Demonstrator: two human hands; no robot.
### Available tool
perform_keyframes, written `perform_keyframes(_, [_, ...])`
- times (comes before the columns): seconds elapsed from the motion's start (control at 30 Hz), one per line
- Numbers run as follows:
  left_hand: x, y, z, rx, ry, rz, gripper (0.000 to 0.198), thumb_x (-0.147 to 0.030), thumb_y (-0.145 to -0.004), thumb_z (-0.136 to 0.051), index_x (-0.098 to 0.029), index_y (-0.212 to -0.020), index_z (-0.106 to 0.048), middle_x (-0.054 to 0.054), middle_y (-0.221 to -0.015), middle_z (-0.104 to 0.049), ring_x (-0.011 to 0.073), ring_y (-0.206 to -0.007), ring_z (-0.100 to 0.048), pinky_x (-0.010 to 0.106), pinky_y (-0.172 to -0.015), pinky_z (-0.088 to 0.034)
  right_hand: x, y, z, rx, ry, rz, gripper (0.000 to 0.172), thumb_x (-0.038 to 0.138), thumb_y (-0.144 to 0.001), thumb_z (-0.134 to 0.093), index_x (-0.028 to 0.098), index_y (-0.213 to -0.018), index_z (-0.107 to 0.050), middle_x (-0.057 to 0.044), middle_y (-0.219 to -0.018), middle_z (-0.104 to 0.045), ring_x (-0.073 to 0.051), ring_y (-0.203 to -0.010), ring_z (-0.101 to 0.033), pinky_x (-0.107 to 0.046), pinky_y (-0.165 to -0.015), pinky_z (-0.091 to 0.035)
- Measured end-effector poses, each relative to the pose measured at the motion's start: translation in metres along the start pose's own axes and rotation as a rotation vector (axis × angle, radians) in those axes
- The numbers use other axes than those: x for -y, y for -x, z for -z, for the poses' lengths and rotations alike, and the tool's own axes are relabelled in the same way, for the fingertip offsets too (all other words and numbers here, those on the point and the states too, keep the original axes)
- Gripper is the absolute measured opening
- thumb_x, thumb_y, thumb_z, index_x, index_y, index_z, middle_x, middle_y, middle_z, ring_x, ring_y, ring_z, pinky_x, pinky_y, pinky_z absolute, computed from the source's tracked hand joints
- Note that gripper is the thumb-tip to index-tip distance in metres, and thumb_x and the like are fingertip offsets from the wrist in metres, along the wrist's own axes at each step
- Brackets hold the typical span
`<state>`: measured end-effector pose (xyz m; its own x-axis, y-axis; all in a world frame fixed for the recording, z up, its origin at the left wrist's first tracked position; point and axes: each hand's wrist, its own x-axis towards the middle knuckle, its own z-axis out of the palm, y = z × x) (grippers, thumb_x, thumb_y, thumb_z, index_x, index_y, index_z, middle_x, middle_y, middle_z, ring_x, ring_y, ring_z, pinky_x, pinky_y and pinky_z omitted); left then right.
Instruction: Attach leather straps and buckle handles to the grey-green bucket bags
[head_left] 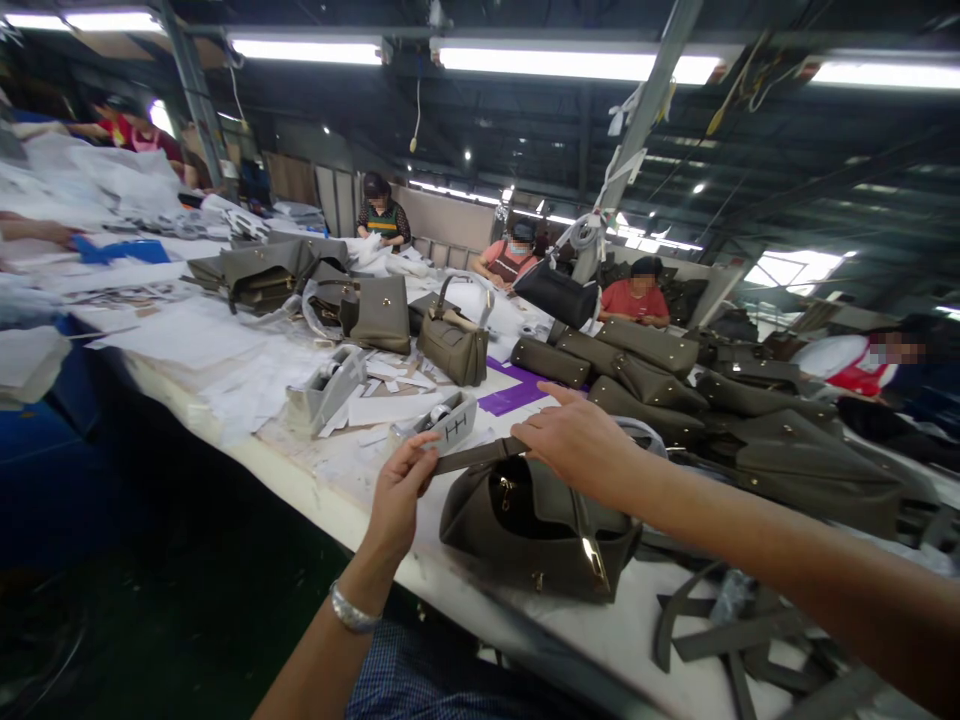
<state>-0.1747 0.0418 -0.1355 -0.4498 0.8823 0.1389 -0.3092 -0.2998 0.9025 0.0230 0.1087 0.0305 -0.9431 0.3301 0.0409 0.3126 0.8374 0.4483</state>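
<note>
An olive strap [480,456] is stretched between my hands above the near edge of the table. My left hand [401,488] pinches its left end between thumb and fingers. At the other end, my right hand [574,440] grips the strap, with one finger pointing out. Just below them lies an open olive handbag [480,520] with gold metal fittings and a dark inside; my right hand partly covers it. A grey tape dispenser [450,420] stands right behind my left hand.
A second tape dispenser [326,390] stands further left. More olive handbags [382,312] stand beyond, and several bag pieces [645,360] are piled at right. Loose straps [742,630] lie at the front right. A purple sheet [514,388] lies mid-table. Co-workers [386,215] sit across the table.
</note>
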Motion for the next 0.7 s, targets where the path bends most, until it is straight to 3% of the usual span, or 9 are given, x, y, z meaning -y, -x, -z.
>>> perform_keyframes(0.13, [0.023,0.004,0.058,-0.209,-0.066,0.083,0.041,-0.042,-0.075,-0.076,-0.019,-0.108,-0.068,-0.008,-0.058,-0.043,0.0071,-0.050,-0.034,0.018,-0.048,-0.024,-0.010,0.003,-0.004,0.022,-0.008,-0.034,0.009,0.019,-0.083,-0.068,0.018,-0.090,-0.072,-0.006,-0.078,-0.075,-0.022,-0.076,-0.069,-0.047,-0.110,-0.032])
perform_keyframes(0.2, [0.029,0.007,0.076,-0.190,-0.234,0.121,0.042,-0.048,-0.078,-0.071,-0.019,-0.108,-0.069,-0.006,-0.058,-0.047,0.0094,-0.051,-0.041,0.019,-0.049,-0.030,-0.012,0.001,-0.007,0.016,-0.027,-0.016,0.010,0.022,-0.084,-0.069,0.018,-0.093,-0.072,-0.005,-0.082,-0.075,-0.023,-0.080,-0.069,-0.049,-0.111,-0.031])
perform_keyframes(0.27, [0.027,0.009,0.079,-0.127,-0.521,0.064,0.041,-0.050,-0.080,-0.068,-0.019,-0.106,-0.071,0.001,-0.070,-0.062,0.0172,-0.065,-0.057,0.025,-0.058,-0.043,-0.013,-0.002,-0.007,-0.029,-0.042,0.015,0.015,0.023,-0.085,-0.068,0.018,-0.099,-0.071,-0.005,-0.086,-0.075,-0.023,-0.085,-0.069,-0.051,-0.113,-0.028])
perform_keyframes(0.33, [0.016,0.007,0.063,-0.099,-0.786,-0.115,0.039,-0.047,-0.081,-0.067,-0.021,-0.110,-0.072,0.010,-0.103,-0.071,0.0284,-0.099,-0.063,0.037,-0.081,-0.050,-0.011,-0.004,-0.004,-0.119,-0.045,0.043,0.019,0.020,-0.089,-0.063,0.018,-0.107,-0.069,-0.006,-0.093,-0.075,-0.023,-0.090,-0.068,-0.054,-0.115,-0.025])
perform_keyframes(0.37, [0.008,0.005,0.050,-0.083,-0.858,-0.219,0.040,-0.045,-0.082,-0.066,-0.023,-0.115,-0.070,0.011,-0.120,-0.068,0.0312,-0.114,-0.058,0.042,-0.094,-0.047,-0.010,-0.004,-0.003,-0.175,-0.048,0.055,0.022,0.017,-0.091,-0.059,0.018,-0.110,-0.068,-0.006,-0.098,-0.075,-0.022,-0.094,-0.068,-0.055,-0.115,-0.025])
perform_keyframes(0.43, [-0.011,-0.001,0.017,0.036,-0.846,-0.352,0.041,-0.041,-0.090,-0.058,-0.024,-0.127,-0.064,0.010,-0.134,-0.061,0.0297,-0.128,-0.052,0.045,-0.108,-0.038,-0.004,0.002,0.001,-0.302,-0.062,0.078,0.028,0.011,-0.095,-0.049,0.019,-0.116,-0.066,-0.008,-0.110,-0.073,-0.023,-0.104,-0.066,-0.056,-0.115,-0.027])
perform_keyframes(0.53, [-0.038,-0.012,-0.035,0.387,-0.643,-0.386,0.039,-0.036,-0.096,-0.048,-0.025,-0.132,-0.061,0.007,-0.133,-0.063,0.0253,-0.125,-0.056,0.039,-0.110,-0.038,0.011,0.024,0.004,-0.482,-0.131,0.118,0.034,0.011,-0.097,-0.046,0.022,-0.124,-0.062,-0.007,-0.125,-0.069,-0.023,-0.120,-0.059,-0.054,-0.115,-0.031])
perform_keyframes(0.6, [-0.051,-0.019,-0.061,0.527,-0.568,-0.387,0.037,-0.036,-0.097,-0.046,-0.024,-0.127,-0.065,0.006,-0.125,-0.068,0.0247,-0.117,-0.061,0.037,-0.105,-0.043,0.021,0.045,-0.002,-0.518,-0.274,0.097,0.027,0.017,-0.096,-0.052,0.024,-0.119,-0.065,-0.005,-0.115,-0.073,-0.021,-0.111,-0.064,-0.045,-0.106,-0.044])
perform_keyframes(0.7, [-0.062,-0.027,-0.081,0.630,-0.566,-0.371,0.032,-0.037,-0.096,-0.049,-0.022,-0.109,-0.073,0.005,-0.098,-0.074,0.0230,-0.092,-0.066,0.032,-0.087,-0.050,0.027,0.073,-0.022,-0.361,-0.725,-0.230,0.023,0.034,-0.098,-0.050,0.022,-0.102,-0.070,-0.005,-0.084,-0.076,-0.018,-0.077,-0.070,-0.034,-0.076,-0.057])
